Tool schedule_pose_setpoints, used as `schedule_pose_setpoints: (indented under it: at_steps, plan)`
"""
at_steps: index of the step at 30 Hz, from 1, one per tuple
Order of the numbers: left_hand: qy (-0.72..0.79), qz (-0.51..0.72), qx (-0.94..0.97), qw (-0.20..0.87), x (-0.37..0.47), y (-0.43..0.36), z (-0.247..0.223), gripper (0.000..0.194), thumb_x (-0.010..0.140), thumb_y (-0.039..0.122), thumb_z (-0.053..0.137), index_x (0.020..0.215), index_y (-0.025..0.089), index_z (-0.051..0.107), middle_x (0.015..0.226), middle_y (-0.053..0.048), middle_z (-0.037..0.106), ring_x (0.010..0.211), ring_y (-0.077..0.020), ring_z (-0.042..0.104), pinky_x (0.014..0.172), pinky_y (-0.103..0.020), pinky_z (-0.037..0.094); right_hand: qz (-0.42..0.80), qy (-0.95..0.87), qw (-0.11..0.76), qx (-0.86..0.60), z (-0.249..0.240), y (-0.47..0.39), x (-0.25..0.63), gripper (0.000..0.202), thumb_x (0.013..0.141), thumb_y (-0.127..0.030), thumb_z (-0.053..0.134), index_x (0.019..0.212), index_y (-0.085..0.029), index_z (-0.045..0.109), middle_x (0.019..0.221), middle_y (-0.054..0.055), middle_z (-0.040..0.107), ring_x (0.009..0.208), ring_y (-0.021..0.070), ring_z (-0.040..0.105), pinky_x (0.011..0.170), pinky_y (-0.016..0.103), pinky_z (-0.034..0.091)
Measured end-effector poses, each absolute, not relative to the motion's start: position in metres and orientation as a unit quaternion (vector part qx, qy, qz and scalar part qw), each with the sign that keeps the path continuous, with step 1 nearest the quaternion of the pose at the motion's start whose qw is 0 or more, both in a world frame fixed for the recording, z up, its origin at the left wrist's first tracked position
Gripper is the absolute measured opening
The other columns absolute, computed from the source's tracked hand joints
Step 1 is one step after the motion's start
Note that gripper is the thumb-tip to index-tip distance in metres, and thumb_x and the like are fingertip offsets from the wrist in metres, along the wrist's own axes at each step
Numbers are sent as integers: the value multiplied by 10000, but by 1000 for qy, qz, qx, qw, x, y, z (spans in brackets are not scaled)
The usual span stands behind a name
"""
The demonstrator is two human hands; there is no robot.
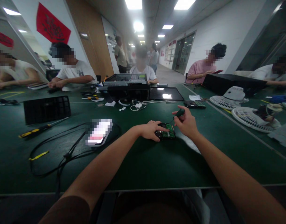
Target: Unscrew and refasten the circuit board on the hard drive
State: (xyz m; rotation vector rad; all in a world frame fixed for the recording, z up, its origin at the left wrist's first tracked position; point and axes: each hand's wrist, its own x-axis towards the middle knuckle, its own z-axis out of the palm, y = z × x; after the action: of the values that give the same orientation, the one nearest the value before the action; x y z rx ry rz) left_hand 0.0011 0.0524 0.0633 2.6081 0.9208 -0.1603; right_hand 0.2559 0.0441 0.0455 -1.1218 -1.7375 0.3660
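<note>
A hard drive (171,135) with its green circuit board facing up lies on the green table in front of me. My left hand (150,130) grips its left side, the thumb at the near edge and the index finger stretched over the board. In my right hand (186,123) is a small screwdriver with a dark green handle (180,112), pinched between thumb and fingers. Its thin shaft slants down to the drive's far right corner; whether the tip sits in a screw is too small to tell.
Left of me are a lit phone (99,132), looped black cables (68,155), a yellow-black screwdriver (37,131) and a dark panel (47,109). Beyond the drive stand an opened metal case (125,85) and another drive (195,104). White fan parts (252,118) lie right. Several people sit around.
</note>
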Motion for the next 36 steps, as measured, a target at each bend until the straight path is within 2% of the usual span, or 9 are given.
schedule_pose_setpoints:
  at_steps: [5,10,12,15,17,24,30,33,36]
  plan:
    - [323,-53,926,187,1,52,65,825,889,534,713,1631,486,355,1769,-19,123,1554,-469,249,1251,-615,246,141,-712,495,-477,44,45,254,630,928,-451,675,1476,-224,463,1011,78,784,630,212,733,713,403,614]
    - [329,-50,921,200,1,51,64,823,887,532,715,1627,497,355,1760,-10,134,1561,-471,227,1240,-632,264,143,-702,490,-498,43,47,259,708,931,-493,679,1537,-233,424,818,29,758,619,235,729,679,404,609]
    - [328,-49,923,194,1,51,64,826,886,534,719,1627,491,358,1760,-11,146,1556,-465,239,1245,-633,255,152,-707,490,-487,43,47,259,687,934,-464,671,1536,-244,426,918,51,778,643,229,741,683,402,617]
    - [325,-57,925,190,2,52,65,831,885,539,721,1629,487,355,1762,-15,150,1555,-463,247,1252,-628,241,173,-715,500,-457,43,45,258,652,923,-403,656,1516,-263,424,1202,107,763,683,212,756,679,393,630]
    - [325,-62,924,191,2,53,64,834,885,538,720,1631,489,350,1765,-13,140,1558,-462,243,1254,-627,238,181,-715,505,-447,43,45,257,620,916,-395,656,1480,-263,435,1273,127,745,694,210,760,682,395,636]
    - [326,-59,924,191,2,52,64,834,886,535,716,1633,492,346,1767,-7,128,1564,-462,234,1254,-629,242,151,-704,503,-478,38,51,259,609,906,-512,701,1391,-241,451,1074,119,781,664,238,745,659,403,608]
    - [332,-67,919,200,2,50,67,845,887,533,716,1637,495,330,1780,9,84,1580,-464,194,1252,-648,235,92,-714,478,-502,40,47,261,559,933,-485,672,1379,-216,470,808,41,742,626,227,690,650,366,535]
    - [332,-65,919,202,2,51,67,841,886,531,716,1635,493,336,1778,6,86,1582,-467,186,1251,-649,238,77,-731,461,-497,43,45,261,530,938,-421,651,1394,-215,476,826,40,744,627,214,677,667,367,533]
    - [337,-68,916,207,1,50,68,837,885,533,715,1632,499,338,1773,-3,92,1578,-476,190,1247,-657,244,89,-737,469,-479,45,44,260,492,917,-354,645,1368,-227,497,1044,91,772,701,211,711,696,371,563]
